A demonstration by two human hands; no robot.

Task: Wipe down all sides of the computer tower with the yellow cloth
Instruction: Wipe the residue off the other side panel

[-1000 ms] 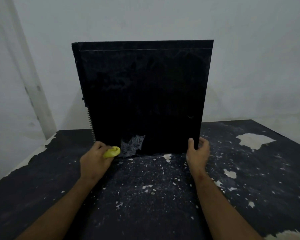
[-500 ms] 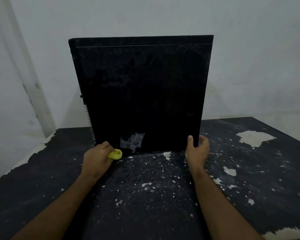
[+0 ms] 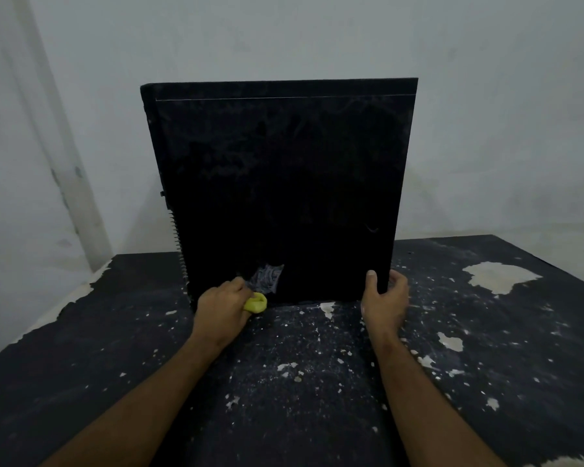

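Head view: your left hand (image 3: 221,310) grips the bunched yellow cloth (image 3: 256,303) against the computer tower (image 3: 280,190), which stands upright toward the table's (image 3: 486,332) far edge; your right hand (image 3: 385,299) clasps its lower right corner.

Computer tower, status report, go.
Left hand grips yellow cloth at tower's lower edge. Right hand grips lower right corner. Nothing in the way.

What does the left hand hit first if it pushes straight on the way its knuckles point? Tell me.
Most likely the computer tower: the left hand, gripping the yellow cloth, points at the tower's lower side panel near the torn sticker. Depth is unclear; it may already touch.
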